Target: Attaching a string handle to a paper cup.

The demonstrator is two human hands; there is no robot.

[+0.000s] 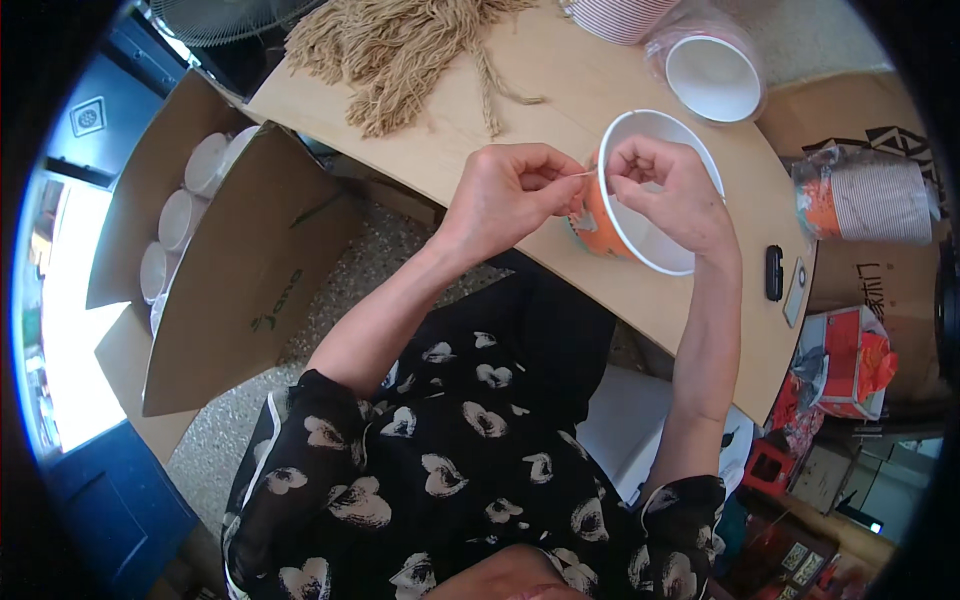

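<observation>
An orange paper bucket point(604, 236) with a white inside lies tilted at the near edge of the table, its mouth facing right. My left hand point(500, 200) is closed in a pinch beside the rim, on a thin light string point(587, 174) that runs to the bucket's wall. My right hand point(682, 195) is in front of the bucket's mouth, thumb and fingers curled together just inside the rim. What its fingertips hold is too small to make out. Farther back lies a heap of tan cords point(400, 60), with one loose end trailing toward me.
Stacked paper buckets point(620, 12) and a bagged white bucket point(712, 78) stand at the back. More bagged buckets point(870, 200) are at the right, near a black object point(774, 272) on the table. A carton point(240, 270) with white tubs stands on the left floor.
</observation>
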